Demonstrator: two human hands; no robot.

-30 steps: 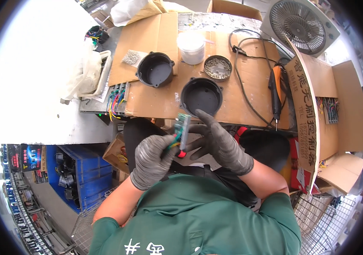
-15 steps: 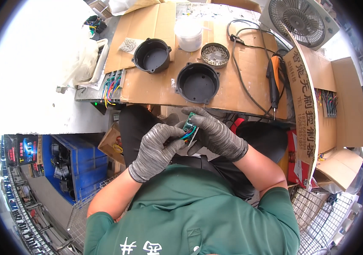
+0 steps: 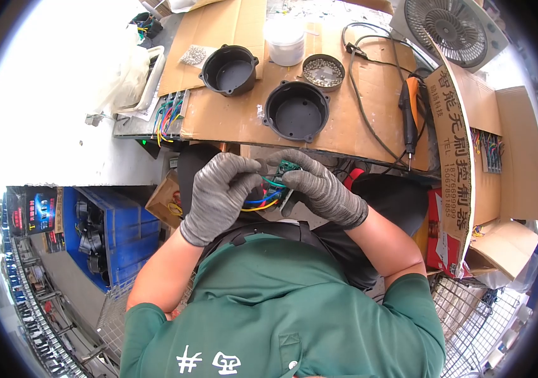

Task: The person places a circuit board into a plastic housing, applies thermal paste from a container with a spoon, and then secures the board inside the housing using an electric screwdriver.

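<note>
Right hand (image 3: 325,195) grips one green circuit board (image 3: 289,166) just off the bench (image 3: 218,129), left hand (image 3: 221,192) pinching its coloured wires (image 3: 261,208). I count two deep black tubs (image 3: 296,116), one power screwdriver (image 3: 411,113). Dark lettering's on the cardboard box (image 3: 455,164), white characters on the green shirt (image 3: 243,315).

Green circuit board (image 3: 289,166) here, mostly covered by the right hand (image 3: 319,189) gripping it. Its blue, yellow and green wires (image 3: 261,201) kinda curve off leftward.
</note>
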